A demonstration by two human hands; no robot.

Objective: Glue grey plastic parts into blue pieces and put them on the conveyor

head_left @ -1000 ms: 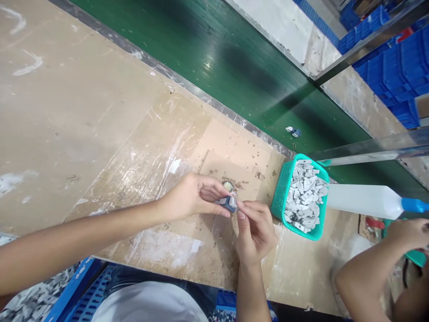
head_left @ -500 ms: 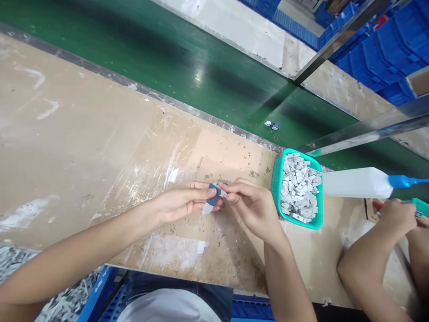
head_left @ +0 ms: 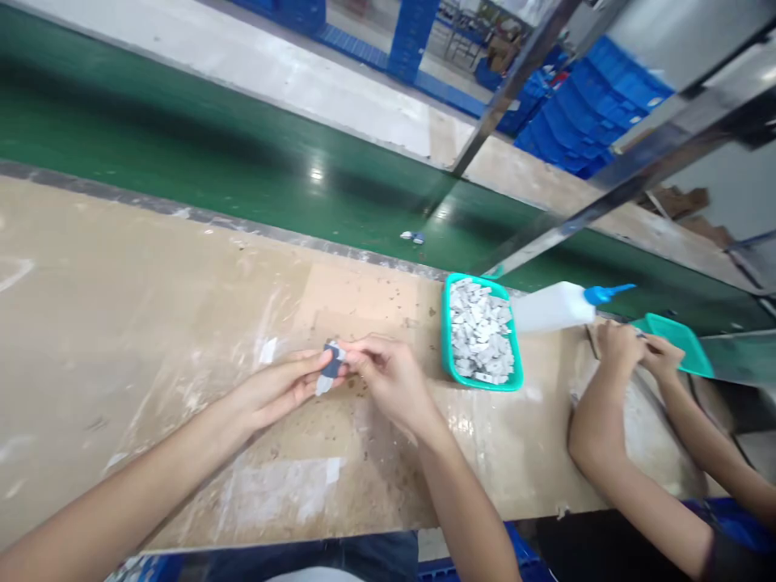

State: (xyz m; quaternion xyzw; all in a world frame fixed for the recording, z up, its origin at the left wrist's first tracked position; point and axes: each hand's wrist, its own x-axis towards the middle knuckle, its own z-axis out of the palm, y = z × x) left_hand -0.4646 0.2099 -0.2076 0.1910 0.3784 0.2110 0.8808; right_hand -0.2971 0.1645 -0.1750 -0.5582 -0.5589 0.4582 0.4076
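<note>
Blue-and-grey plastic piece [head_left: 332,364]: pinched between both your hands, just above the tabletop [head_left: 151,323], left of the full teal basket [head_left: 447,339]. Your left hand [head_left: 282,388] was closed narrow on it, thumb on the dark face; your right hand [head_left: 388,376] had its fingertips drawn together at the upper end (exact contact hidden by the fingers, can't tell more).

Progress, judged from this view: dark and pale parts sat together in the held piece, so that one looked partway or nearly through; whether it was fully joined, couldn't tell. It was not set down. One similar-looking piece [head_left: 413,237] lay on the green belt [head_left: 242,178] beyond the tabletop edge, plausibly a done one, but too small to check. Loose grey pieces [head_left: 482,331] filled the basket close to the rim, so plenty seemed left.

Counts: one piece in your hands, one on the belt. Grey pieces: heaped, overlapping, too many to count. Teal containers: two, the full basket beside you and another container [head_left: 672,339] farther right, contents unclear. White squeeze bottle [head_left: 551,307]: one, tilted over just beside the basket, blue nozzle pointing right. Co-worker: one, two hands [head_left: 622,343] near the second container, held item not readable.
</note>
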